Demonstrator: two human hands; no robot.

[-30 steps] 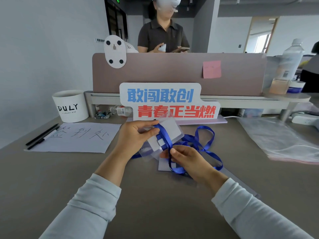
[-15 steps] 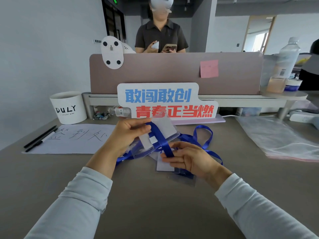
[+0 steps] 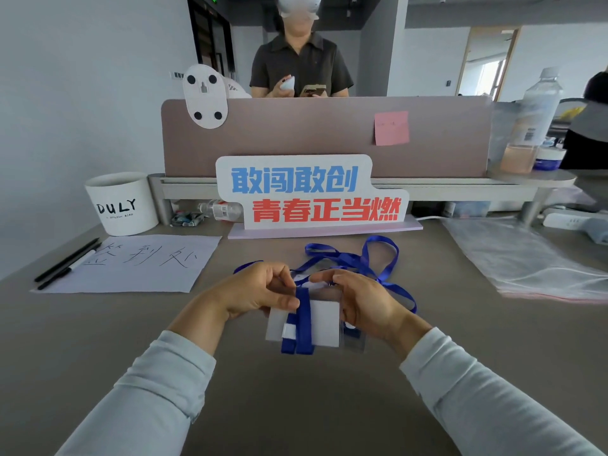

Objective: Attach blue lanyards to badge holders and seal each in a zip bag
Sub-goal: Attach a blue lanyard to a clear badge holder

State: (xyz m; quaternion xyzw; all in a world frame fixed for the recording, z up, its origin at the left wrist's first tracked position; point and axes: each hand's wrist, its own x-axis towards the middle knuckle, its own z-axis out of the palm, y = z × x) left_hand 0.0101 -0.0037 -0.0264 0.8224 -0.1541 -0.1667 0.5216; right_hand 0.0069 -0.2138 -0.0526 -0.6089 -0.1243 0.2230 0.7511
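Note:
A clear badge holder (image 3: 324,325) with a white card hangs upright between my hands above the grey desk (image 3: 296,406). My left hand (image 3: 260,289) pinches its top left corner and the blue lanyard (image 3: 302,324) that runs down its front. My right hand (image 3: 362,302) grips its top right edge. The rest of the lanyard lies in loops (image 3: 362,258) on the desk behind my hands. A second clear holder (image 3: 353,340) shows partly under my right hand. The pile of zip bags (image 3: 526,258) lies at the right.
A slogan sign (image 3: 309,192) stands at the back in front of a partition (image 3: 329,133). At the left are a white cup (image 3: 121,202), a written sheet (image 3: 138,261) and two pens (image 3: 65,263). Another person (image 3: 299,60) stands behind the partition.
Both hands have brought the badge holder down and nearer to me, turning it upright. My right hand has left the loose lanyard and taken the holder's right edge.

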